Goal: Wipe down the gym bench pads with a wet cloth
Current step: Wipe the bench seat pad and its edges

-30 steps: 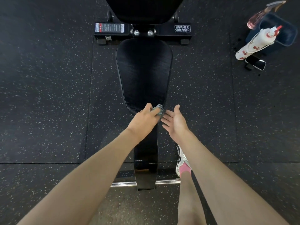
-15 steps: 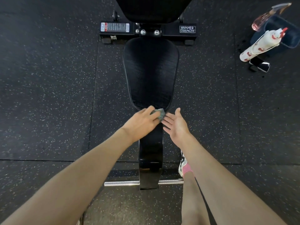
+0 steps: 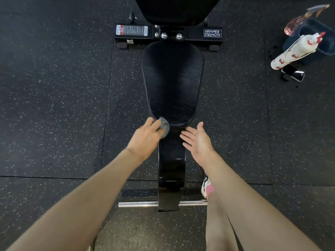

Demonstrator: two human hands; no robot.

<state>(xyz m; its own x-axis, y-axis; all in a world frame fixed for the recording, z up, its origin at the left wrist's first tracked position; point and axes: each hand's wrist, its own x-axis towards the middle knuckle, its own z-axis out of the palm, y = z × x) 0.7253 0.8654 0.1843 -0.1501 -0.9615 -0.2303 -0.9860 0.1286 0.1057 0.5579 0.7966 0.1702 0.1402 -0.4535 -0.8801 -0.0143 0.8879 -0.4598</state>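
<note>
The black seat pad (image 3: 172, 82) of the gym bench lies in the middle of the view, wide at the far end and narrow near me. My left hand (image 3: 145, 139) grips a balled grey-green cloth (image 3: 164, 126) at the pad's near left corner. My right hand (image 3: 198, 140) hovers with its palm up and fingers spread, just off the pad's near right corner, holding nothing. The black back pad (image 3: 174, 9) shows at the top edge, partly cut off.
The bench's black frame (image 3: 171, 176) runs toward me to a chrome crossbar (image 3: 137, 203). At the far right stand a white spray bottle (image 3: 297, 49), a pink spray bottle (image 3: 299, 22), a dark blue tub (image 3: 324, 38) and a phone (image 3: 292, 72). My shoe (image 3: 205, 185) is right of the frame.
My left hand has slid left with the cloth, from the pad's near tip to its near left corner. My right hand has drawn away to the right and turned its palm up.
</note>
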